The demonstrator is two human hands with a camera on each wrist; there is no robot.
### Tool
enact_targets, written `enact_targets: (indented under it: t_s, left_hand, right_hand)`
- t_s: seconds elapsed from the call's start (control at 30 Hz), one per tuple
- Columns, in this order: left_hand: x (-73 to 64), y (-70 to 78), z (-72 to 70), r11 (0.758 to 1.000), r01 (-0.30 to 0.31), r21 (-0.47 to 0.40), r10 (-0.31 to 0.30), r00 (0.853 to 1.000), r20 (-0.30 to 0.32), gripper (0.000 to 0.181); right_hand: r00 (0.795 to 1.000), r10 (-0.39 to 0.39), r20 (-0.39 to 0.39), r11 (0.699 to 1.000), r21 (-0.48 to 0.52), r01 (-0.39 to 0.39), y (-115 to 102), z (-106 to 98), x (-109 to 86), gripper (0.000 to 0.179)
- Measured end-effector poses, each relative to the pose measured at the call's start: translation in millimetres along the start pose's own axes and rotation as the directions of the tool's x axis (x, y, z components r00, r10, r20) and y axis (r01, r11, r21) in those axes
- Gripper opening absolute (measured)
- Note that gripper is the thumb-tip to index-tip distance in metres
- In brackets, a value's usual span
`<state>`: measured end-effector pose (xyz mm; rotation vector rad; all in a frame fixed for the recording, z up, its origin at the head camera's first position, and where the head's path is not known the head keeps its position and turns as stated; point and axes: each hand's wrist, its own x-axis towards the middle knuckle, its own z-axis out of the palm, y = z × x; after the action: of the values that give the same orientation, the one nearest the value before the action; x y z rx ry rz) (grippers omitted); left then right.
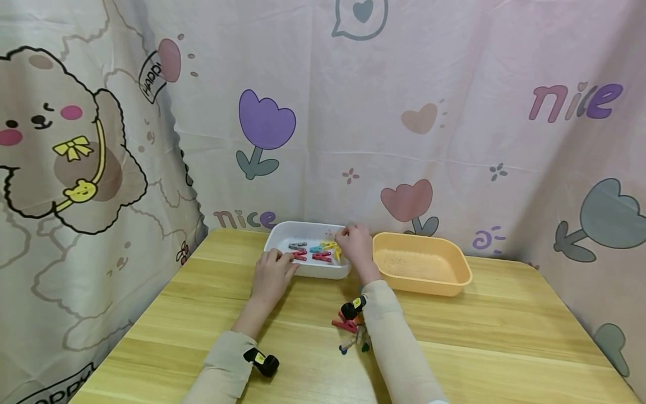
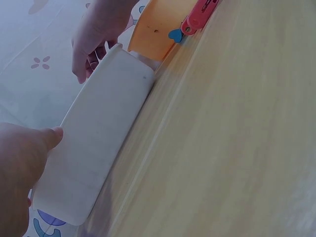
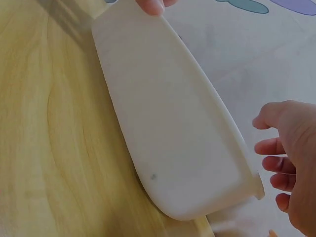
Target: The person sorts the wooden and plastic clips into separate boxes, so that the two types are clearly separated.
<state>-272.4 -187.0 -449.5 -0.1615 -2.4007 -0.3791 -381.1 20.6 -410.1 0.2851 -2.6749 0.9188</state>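
Observation:
A white plastic tray (image 1: 323, 271) stands at the back of the table with small clothespins inside, including red clothespins (image 1: 321, 256), yellow clothespins (image 1: 330, 245) and a grey clothespin (image 1: 298, 246). At its front left edge my left hand (image 1: 272, 276) holds the rim, the thumb (image 2: 53, 137) on the outer side; its other fingers are partly hidden. Over the tray's right end hovers my right hand (image 1: 355, 247). The right wrist view shows that hand's fingers (image 3: 274, 146) loosely bent, apart from the rim, with nothing visible between them.
Right of the white tray sits an orange-yellow tray (image 1: 424, 284). A small pile of clothespins, with a red clothespin (image 1: 345, 324) and wooden ones, lies on the wooden table (image 1: 303, 348), partly behind my right forearm. A printed curtain (image 1: 323, 112) hangs behind the table.

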Motion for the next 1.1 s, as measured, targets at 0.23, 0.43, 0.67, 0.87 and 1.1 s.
enact_targets:
  t_s: [0.23, 0.43, 0.67, 0.87, 1.1]
  left_hand:
    - [0.0, -1.5, 1.3, 1.000, 0.002, 0.000, -0.002, 1.000, 0.007, 0.025]
    - [-0.5, -2.3, 2.5, 1.000, -0.004, -0.001, 0.004, 1.000, 0.002, 0.024]
    - [0.3, -2.0, 3.1, 1.000, -0.002, -0.005, 0.002, 1.000, 0.010, 0.024]
    - [0.8, -0.8, 1.7, 1.000, 0.005, -0.009, -0.005, 1.000, 0.022, 0.023]
    - [1.2, 0.3, -1.7, 1.000, 0.010, -0.008, -0.009, 1.000, 0.023, 0.024]
  right_hand:
    - [0.999, -0.006, -0.042, 1.000, 0.001, 0.006, 0, -5, -2.7, 0.024]
    - [0.998, -0.026, -0.054, 1.000, -0.009, 0.026, 1, -7, -6.2, 0.022]
    - [0.995, -0.067, -0.076, 0.998, -0.023, 0.066, 0, -13, -14.5, 0.023]
    - [0.989, -0.104, -0.105, 0.995, -0.010, 0.103, 0, -20, -23.1, 0.019]
    - [0.974, -0.169, -0.148, 0.986, -0.030, 0.167, 1, -27, -33.1, 0.017]
